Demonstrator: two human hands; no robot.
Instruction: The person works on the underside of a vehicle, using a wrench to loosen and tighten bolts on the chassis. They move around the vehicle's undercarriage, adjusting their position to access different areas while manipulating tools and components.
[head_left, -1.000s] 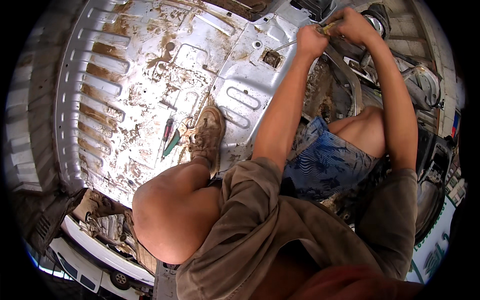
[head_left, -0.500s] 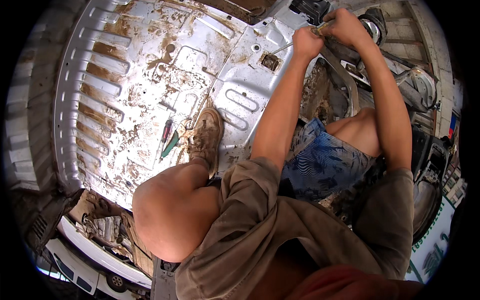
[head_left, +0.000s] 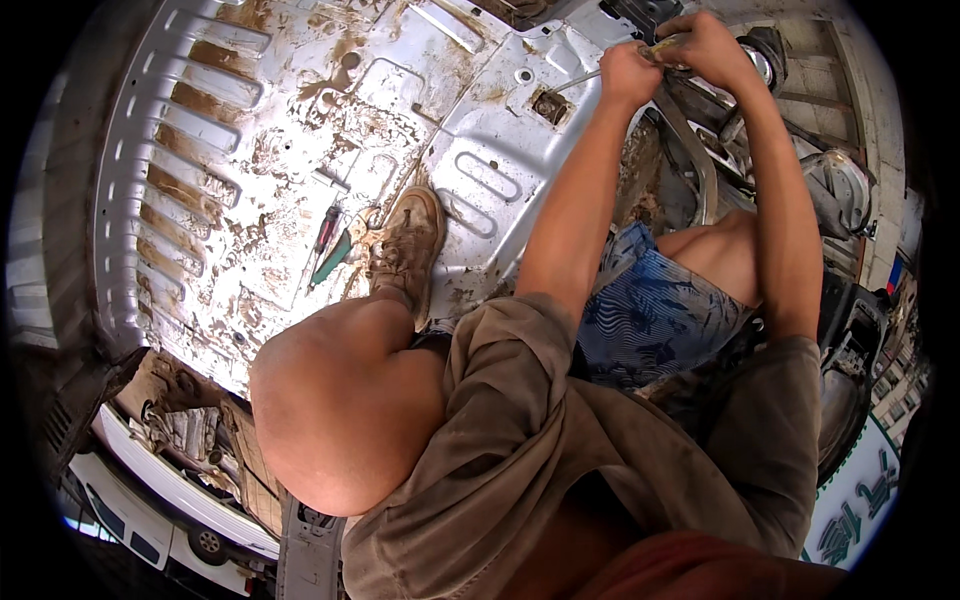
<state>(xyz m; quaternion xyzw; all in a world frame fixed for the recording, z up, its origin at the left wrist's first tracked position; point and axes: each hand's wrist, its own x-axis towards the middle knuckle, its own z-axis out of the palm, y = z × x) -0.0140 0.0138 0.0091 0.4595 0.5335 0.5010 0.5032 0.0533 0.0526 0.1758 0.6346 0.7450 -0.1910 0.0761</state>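
Observation:
Both my hands are at the upper right, over the edge of a dirty white metal vehicle floor [head_left: 470, 130]. My left hand [head_left: 630, 74] is closed around a yellow-handled screwdriver [head_left: 668, 43]. A thin metal shaft sticks out leftward from this fist, over a rough square hole [head_left: 549, 106] in the floor panel. My right hand [head_left: 700, 50] curls its fingers over the yellowish handle, close beside the left. The tool's far end and its contact with the metal cannot be made out clearly.
A red-and-black screwdriver [head_left: 326, 230] and a green-handled tool [head_left: 333, 258] lie by my brown shoe [head_left: 408, 240]. Beneath my right forearm runs a curved metal bar [head_left: 690, 150] among exposed parts. A white vehicle [head_left: 150, 520] stands at the lower left.
The view has shifted slightly, moving the floor tools and shoe upward in it. More of the yellowish handle shows between my hands. Both hands stay on the screwdriver.

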